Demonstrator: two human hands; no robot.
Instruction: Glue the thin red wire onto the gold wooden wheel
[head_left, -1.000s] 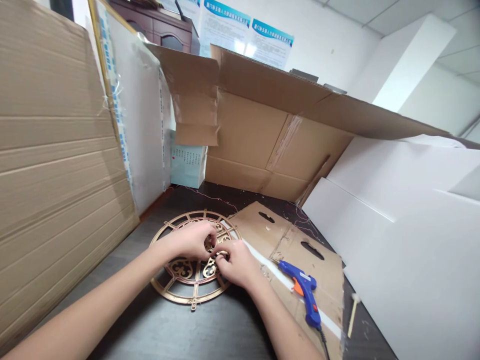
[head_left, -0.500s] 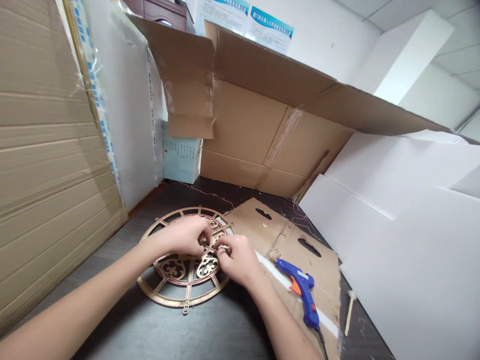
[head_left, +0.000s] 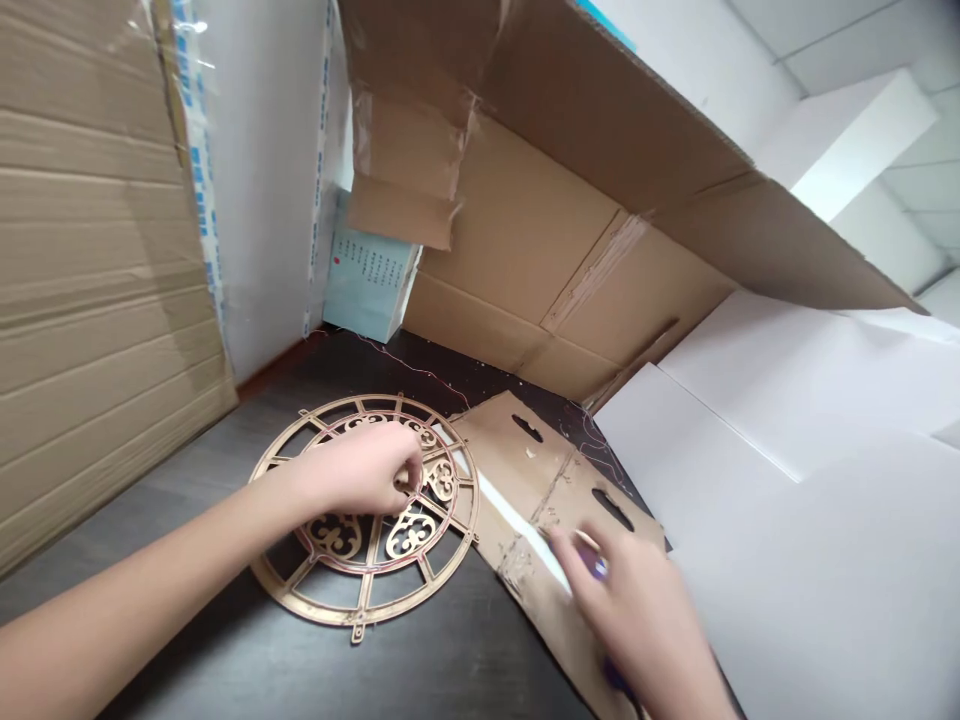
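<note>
Everything is placed from the round gold grille [head_left: 367,520], which lies flat on the dark bench [head_left: 420,670].

Left of the grille, a stack of cardboard sheets [head_left: 97,280] is leaned upright, with a white board [head_left: 262,180] just beside it. On the grille itself the left hand [head_left: 352,480] is rested over the upper middle, its fingers curled and the fingertips pressed together at a scroll near the centre; whether a small part is pinched there cannot be told. Behind the grille a pale blue box [head_left: 367,285] is stood against a large open carton [head_left: 540,200].

Right of the grille, touching its rim, a flat cardboard piece [head_left: 525,470] with two slots and a white strip is laid on the bench. Over its near end the right hand [head_left: 637,620] is held, blurred, with fingers loosely spread above a blue glue gun [head_left: 600,568], of which only a sliver is seen. Further right, white panels [head_left: 810,500] are propped.
</note>
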